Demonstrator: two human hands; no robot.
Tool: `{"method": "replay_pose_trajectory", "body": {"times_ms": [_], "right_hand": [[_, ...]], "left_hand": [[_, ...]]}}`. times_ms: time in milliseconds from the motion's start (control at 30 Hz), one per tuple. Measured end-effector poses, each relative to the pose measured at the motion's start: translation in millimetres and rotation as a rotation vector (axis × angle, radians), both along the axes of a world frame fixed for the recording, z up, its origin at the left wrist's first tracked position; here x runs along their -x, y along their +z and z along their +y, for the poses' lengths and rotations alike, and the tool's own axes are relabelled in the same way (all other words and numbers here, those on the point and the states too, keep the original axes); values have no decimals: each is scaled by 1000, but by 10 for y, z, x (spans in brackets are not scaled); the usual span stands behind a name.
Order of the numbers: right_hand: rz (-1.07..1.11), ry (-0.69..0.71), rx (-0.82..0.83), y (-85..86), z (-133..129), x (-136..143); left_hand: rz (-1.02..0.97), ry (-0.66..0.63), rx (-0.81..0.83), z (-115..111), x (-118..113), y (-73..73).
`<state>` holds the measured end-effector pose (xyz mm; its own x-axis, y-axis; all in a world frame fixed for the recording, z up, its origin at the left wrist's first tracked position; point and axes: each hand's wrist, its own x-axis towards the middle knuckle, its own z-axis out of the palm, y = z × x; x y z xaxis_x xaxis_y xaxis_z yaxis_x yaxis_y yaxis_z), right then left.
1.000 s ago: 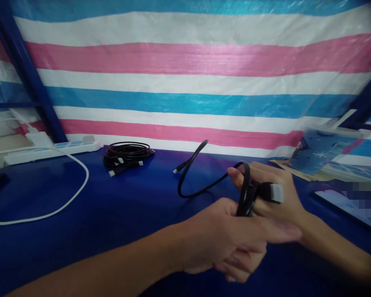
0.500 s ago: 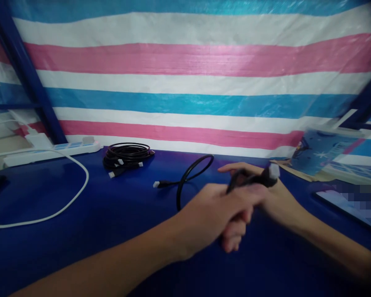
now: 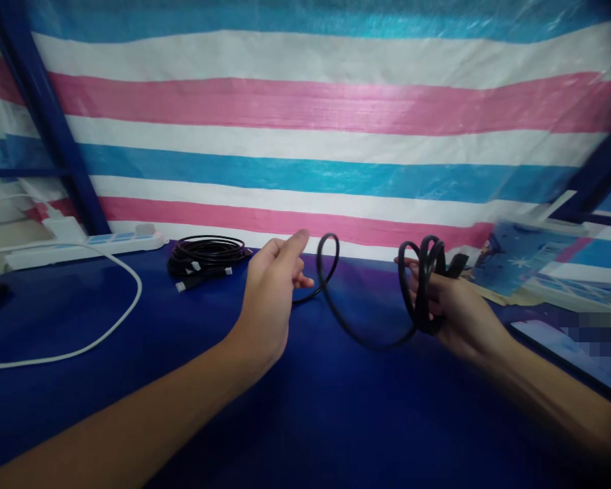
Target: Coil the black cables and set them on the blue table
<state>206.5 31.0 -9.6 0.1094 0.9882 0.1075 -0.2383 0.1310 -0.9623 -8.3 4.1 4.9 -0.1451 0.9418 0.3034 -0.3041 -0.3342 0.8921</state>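
A black USB cable [image 3: 422,292] is gathered in several upright loops around the fingers of my right hand [image 3: 458,305], and the hand grips them. A dark end [image 3: 457,265] sticks up beside those loops. From the bundle, a slack length curves left along the blue table and makes one standing loop [image 3: 328,255]. It then passes behind my left hand [image 3: 269,295], which hides the far end. My left hand is held above the table, fingers curled in and thumb pointing forward; whether anything lies inside them is hidden.
Another coil of black cables [image 3: 208,255] with light plugs lies at the back left. Beside it are a white power strip [image 3: 86,248] and a white cord [image 3: 132,309]. A phone [image 3: 550,339] and a blue patterned packet [image 3: 524,255] are on the right. A striped sheet [image 3: 305,142] hangs behind.
My left hand has moved left, away from my right hand. The cable's loops now show around my right fingers, and the cable's left plug has passed out of sight behind my left hand.
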Motion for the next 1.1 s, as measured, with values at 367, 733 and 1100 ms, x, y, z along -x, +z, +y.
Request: {"method": "replay_pose_trajectory", "body": {"times_ms": [367,733,1100], "right_hand": [[70,14,139,41,-281,380],[-681,248,-407,-49,-282,335],[-966,413,-502,210,-512,173]], "left_hand": [[405,-547,-7,-318,-243,-192],[243,-1109,207,-465,-187,-3],[458,-591,143,-89,-25,-15]]}}
